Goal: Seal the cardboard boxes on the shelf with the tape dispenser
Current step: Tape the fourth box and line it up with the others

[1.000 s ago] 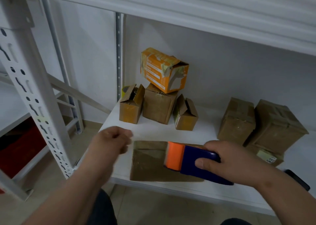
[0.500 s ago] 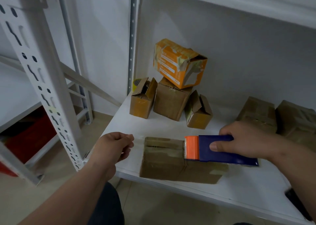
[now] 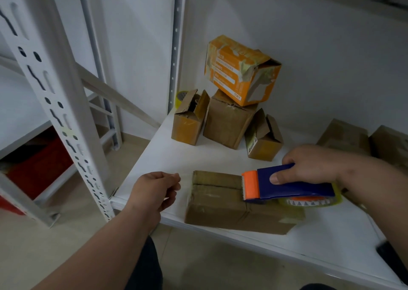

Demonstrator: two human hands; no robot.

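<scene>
The right hand, clamped on the dispenser, has drawn back along the flat box beneath it while the left hand pinches the tape end, so the strip is lengthening

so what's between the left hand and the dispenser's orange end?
In the head view, the flat cardboard box top, with a faint clear tape strand running from the left hand toward the tape dispenser.
</scene>
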